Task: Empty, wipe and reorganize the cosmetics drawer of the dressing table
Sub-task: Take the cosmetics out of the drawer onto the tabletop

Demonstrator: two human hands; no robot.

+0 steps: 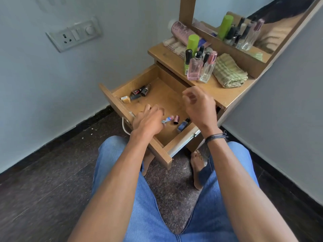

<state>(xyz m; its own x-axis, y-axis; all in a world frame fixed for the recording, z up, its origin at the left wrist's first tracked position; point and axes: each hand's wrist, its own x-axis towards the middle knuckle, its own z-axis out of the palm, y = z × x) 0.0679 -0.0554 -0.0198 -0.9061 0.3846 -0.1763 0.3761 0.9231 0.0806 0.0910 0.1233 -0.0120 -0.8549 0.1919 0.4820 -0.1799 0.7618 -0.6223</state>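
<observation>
Emptying step ongoing: left hand (pixel 150 119) is closing on a small tube (pixel 167 119) inside the open drawer (pixel 111 95); right hand (pixel 199 105) is hovering above the drawer, loosely curled, holding nothing. Next: lifting the remaining nail polishes (pixel 139 93) up beside the folded cloth (pixel 229 70) on the counter (pixel 225 95).

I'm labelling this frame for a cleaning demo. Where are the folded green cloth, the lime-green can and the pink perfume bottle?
folded green cloth (pixel 230 71): head view, middle of its top fold.
lime-green can (pixel 193 42): head view, on its cap.
pink perfume bottle (pixel 194 69): head view, on its glass body.
</observation>
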